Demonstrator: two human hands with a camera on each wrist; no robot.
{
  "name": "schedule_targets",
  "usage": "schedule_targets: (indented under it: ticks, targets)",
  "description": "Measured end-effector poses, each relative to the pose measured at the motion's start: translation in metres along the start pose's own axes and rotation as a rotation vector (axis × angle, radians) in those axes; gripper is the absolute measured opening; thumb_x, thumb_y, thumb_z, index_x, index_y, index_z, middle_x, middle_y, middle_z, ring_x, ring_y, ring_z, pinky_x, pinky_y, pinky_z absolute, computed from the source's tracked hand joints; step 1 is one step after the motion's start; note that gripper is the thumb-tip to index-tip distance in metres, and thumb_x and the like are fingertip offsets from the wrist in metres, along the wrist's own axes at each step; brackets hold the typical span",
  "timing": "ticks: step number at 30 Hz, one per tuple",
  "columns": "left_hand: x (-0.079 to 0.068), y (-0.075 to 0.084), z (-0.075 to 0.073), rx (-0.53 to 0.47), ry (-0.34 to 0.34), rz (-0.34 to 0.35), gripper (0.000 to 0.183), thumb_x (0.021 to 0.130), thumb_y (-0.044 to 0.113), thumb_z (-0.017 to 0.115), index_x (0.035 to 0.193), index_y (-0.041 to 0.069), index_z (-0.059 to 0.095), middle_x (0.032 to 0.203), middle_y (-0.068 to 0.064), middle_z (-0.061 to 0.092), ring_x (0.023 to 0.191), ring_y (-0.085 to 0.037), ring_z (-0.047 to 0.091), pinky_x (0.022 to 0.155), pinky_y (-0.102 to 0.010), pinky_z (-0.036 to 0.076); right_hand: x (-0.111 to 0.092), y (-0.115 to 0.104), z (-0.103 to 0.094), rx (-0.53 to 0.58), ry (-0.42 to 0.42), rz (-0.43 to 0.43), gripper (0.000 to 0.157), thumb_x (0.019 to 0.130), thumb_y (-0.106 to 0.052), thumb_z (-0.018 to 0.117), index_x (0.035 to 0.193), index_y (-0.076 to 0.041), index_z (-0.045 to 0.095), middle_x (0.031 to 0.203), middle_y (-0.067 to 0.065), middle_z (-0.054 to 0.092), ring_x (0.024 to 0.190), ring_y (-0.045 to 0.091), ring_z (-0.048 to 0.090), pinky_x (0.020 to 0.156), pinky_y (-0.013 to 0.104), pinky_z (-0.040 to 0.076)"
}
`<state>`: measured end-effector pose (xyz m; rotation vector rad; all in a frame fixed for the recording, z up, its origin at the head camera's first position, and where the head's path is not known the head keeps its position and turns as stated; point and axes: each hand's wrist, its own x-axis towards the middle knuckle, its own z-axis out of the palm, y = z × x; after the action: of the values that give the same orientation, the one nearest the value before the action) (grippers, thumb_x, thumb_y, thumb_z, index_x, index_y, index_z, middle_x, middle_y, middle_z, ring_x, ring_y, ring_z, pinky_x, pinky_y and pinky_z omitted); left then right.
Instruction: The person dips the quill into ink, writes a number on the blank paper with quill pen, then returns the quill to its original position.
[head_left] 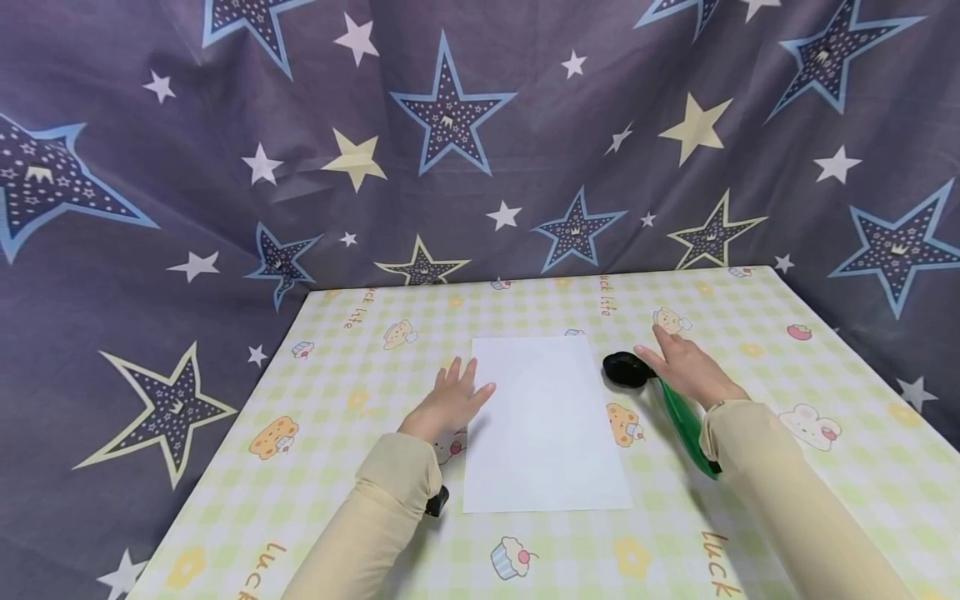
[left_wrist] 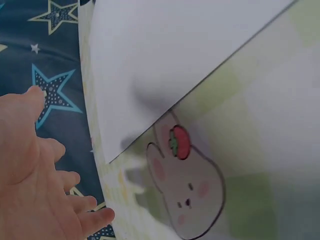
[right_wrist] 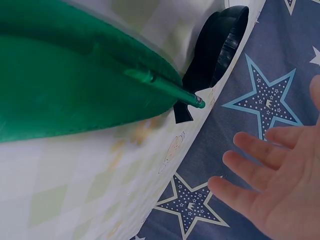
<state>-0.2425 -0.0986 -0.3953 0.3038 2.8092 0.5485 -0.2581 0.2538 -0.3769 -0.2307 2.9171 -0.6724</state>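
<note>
A white sheet of paper point(head_left: 547, 425) lies on the table between the two hands. My left hand point(head_left: 446, 404) hovers over the sheet's left edge, fingers spread and holding nothing. To the right of the paper is a long green item point(head_left: 684, 421) with a rounded black end point(head_left: 626, 369); its exact kind I cannot tell. In the right wrist view a thin green pen-like stick point(right_wrist: 167, 87) lies along the broad green body. My right hand point(head_left: 688, 367) is above this item, its fingers extended and the palm bare. Part of the green body is hidden behind the right sleeve.
A green-checked tablecloth point(head_left: 570, 550) with cartoon prints covers the table. Beside the left cuff, a small black object point(head_left: 437, 502) shows, partly hidden by the sleeve. A dark star-patterned curtain point(head_left: 480, 200) hangs behind the table and along its left side.
</note>
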Motion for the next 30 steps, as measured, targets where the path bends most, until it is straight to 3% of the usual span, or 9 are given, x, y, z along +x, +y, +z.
schedule_targets:
  ticks: [6,30]
  targets:
    - [-0.006,0.001,0.005,-0.025,-0.014,-0.003,0.067,0.098,0.047,0.029,0.148,0.006,0.012,0.151,-0.02,0.001,0.135,-0.042,0.001,0.105,-0.056,0.015,0.0,-0.001,0.002,0.001,-0.009,0.002,0.084,0.094,-0.059,0.025,0.145,0.005,0.008,0.141,0.038,0.015,0.129,0.05,0.014,0.102,0.06,0.014]
    - [-0.014,-0.001,0.025,0.031,-0.036,0.064,0.067,0.098,0.047,0.03,0.147,0.003,0.018,0.151,-0.018,0.01,0.136,-0.038,0.009,0.108,-0.047,0.013,0.0,-0.002,0.007,-0.007,-0.051,-0.002,0.086,0.093,-0.061,0.025,0.145,0.006,0.012,0.141,0.037,0.016,0.129,0.049,0.014,0.101,0.06,0.014]
